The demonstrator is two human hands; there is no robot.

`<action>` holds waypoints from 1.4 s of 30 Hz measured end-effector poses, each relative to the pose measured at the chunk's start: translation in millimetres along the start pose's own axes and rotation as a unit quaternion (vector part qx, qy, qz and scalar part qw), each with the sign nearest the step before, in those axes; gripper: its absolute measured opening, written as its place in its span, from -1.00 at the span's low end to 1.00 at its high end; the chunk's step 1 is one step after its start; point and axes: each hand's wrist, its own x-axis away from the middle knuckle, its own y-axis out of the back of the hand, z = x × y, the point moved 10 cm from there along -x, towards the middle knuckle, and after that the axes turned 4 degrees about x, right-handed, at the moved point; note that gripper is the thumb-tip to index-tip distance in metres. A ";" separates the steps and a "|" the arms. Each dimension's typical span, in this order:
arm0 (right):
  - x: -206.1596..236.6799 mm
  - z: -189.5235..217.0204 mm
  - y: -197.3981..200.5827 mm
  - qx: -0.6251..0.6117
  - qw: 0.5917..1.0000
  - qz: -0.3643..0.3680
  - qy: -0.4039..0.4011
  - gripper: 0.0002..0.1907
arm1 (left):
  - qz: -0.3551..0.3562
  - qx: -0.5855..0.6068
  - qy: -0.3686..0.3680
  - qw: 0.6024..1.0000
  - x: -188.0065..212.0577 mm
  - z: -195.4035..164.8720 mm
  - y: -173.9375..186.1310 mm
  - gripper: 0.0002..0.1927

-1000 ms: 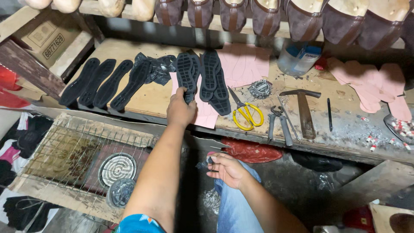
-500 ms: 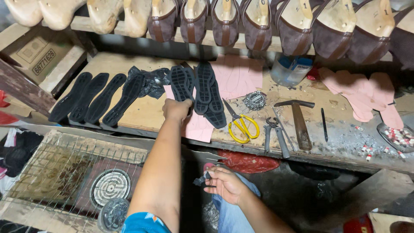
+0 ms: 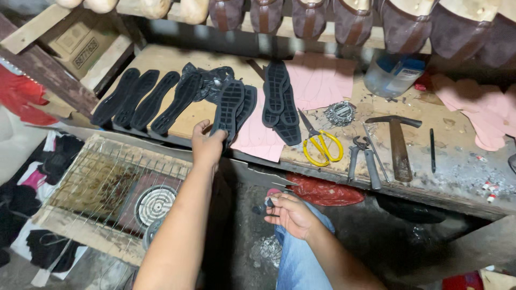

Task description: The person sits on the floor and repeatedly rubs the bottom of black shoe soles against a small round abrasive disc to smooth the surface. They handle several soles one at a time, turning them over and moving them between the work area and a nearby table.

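Observation:
My left hand (image 3: 207, 146) grips the near end of a black rubber sole (image 3: 231, 104), which lies on the wooden bench (image 3: 441, 161) with a second sole just beneath it. To its right another pair of black soles (image 3: 279, 102) rests on pink pattern sheets (image 3: 320, 80). Several more black soles (image 3: 137, 96) lie in a row to the left. Below the bench edge, over my lap, my right hand (image 3: 290, 216) pinches a small dark object (image 3: 265, 207); what it is I cannot tell.
Yellow-handled scissors (image 3: 322, 146), pliers (image 3: 363, 161), a hammer (image 3: 399, 145) and a thin awl (image 3: 431, 149) lie right of the soles. A plastic jar (image 3: 395, 72) stands behind. Brown shoes on lasts (image 3: 349, 21) line the shelf above. A wire grill over a coil heater (image 3: 153, 203) sits lower left.
My left hand has drawn one black sole leftward, away from the other pair, and closed on its near end. My right hand stays low with the small object.

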 end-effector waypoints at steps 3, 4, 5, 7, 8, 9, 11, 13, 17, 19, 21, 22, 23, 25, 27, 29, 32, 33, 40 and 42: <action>-1.6 -2.2 -5.0 0.013 1.000 0.003 0.000 -0.84 | 0.002 -0.147 -0.198 0.969 30.0 -37.4 15.6 -0.58; -2.4 -3.3 -6.6 0.015 1.000 0.003 0.000 -0.83 | -0.005 -0.223 -0.243 0.944 40.0 -46.8 13.3 -0.60; -3.2 -3.6 -7.9 0.017 1.000 0.003 0.002 -0.82 | -0.012 -0.296 -0.288 0.911 49.0 -56.3 7.2 -0.62; -5.3 -5.8 -10.4 0.024 1.000 0.004 -0.003 -0.81 | 0.008 -0.374 -0.248 0.894 49.0 -54.8 -3.9 -0.46; -6.5 -6.2 -11.7 0.029 1.000 0.005 -0.004 -0.81 | 0.016 -0.411 -0.229 0.882 46.6 -55.4 -7.6 -0.38; -7.4 -6.4 -12.2 0.035 0.999 0.005 -0.005 -0.81 | 0.007 -0.410 -0.211 0.887 43.1 -59.0 -5.5 -0.44; -8.6 -6.0 -11.8 0.045 0.999 0.001 -0.007 -0.80 | -0.007 -0.408 -0.174 0.896 38.3 -62.8 -3.5 -0.57; -8.9 -3.8 -11.6 0.050 0.999 0.003 -0.002 -0.79 | -0.022 -0.361 -0.188 0.913 39.2 -75.1 0.9 -0.61; -7.8 -3.9 -7.5 0.046 0.999 -0.001 -0.009 -0.79 | -0.045 -0.018 -0.332 0.942 50.1 -128.7 24.2 -0.57; -8.0 -4.4 -6.5 0.048 0.999 0.002 -0.009 -0.78 | -0.033 0.163 -0.306 0.937 40.9 -145.1 43.1 -0.52; -9.2 -7.0 -5.1 0.043 0.999 -0.001 -0.016 -0.77 | -0.059 0.234 -0.257 0.936 38.0 -155.4 66.7 -0.55; -10.1 -8.3 -5.1 0.038 0.999 -0.002 -0.020 -0.78 | -0.060 0.304 -0.208 0.928 33.9 -156.1 75.3 -0.57; -11.1 -9.4 -5.3 0.033 0.999 -0.001 -0.023 -0.78 | -0.059 0.373 -0.160 0.912 30.7 -155.6 80.1 -0.58; -12.9 -9.7 -8.8 0.035 0.999 0.010 -0.021 -0.78 | 0.002 0.443 -0.045 0.895 31.9 -148.1 72.2 -0.43; -13.9 -9.7 -12.6 0.033 0.999 0.020 -0.021 -0.77 | 0.046 0.489 0.011 0.871 35.9 -144.9 68.2 -0.35; -14.1 -8.6 -15.5 0.030 0.999 0.025 -0.017 -0.77 | 0.076 0.519 0.009 0.851 37.9 -144.8 65.9 -0.38; -13.4 -7.4 -17.5 0.042 0.999 0.024 -0.016 -0.77 | 0.074 0.539 0.019 0.839 38.9 -133.4 69.9 -0.40; -13.1 -7.6 -18.6 0.041 0.999 0.026 -0.019 -0.77 | 0.064 0.537 0.021 0.841 39.3 -129.4 72.3 -0.41; -12.6 -6.3 -21.3 0.047 0.998 0.026 -0.022 -0.76 | 0.056 0.535 0.029 0.843 41.0 -127.5 75.1 -0.41; -12.8 -6.2 -21.3 0.047 0.998 0.024 -0.022 -0.76 | 0.072 0.543 0.038 0.836 41.2 -126.2 70.8 -0.41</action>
